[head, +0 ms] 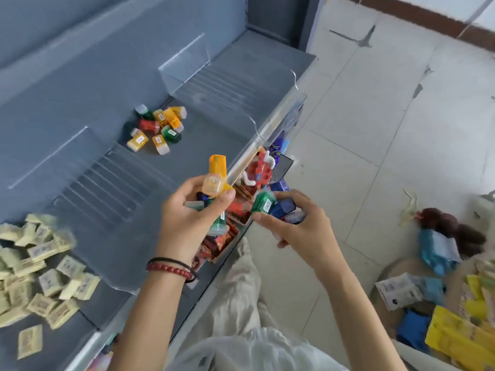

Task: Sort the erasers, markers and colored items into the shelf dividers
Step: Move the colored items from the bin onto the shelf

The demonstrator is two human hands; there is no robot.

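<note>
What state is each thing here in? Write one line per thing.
Left hand: grips an orange item and several others.
Right hand: grips a green item and blue ones.
Coloured pile: lying loose on the shelf.
Erasers: heaped loose on the shelf.
Clear divider: upright.

Both hands (192, 210) (297, 226) full of colored items (217, 175) above shelf (88, 103)

Cream wrapped erasers (40, 271) lie heaped in the shelf's left section. Past a clear divider (112, 188), small yellow, red and green capped items (156, 129) sit clustered. My left hand (192, 212) grips an orange piece (217, 175) upright among others. My right hand (297, 226) holds a green piece (263, 202) and blue pieces (286, 207).
</note>
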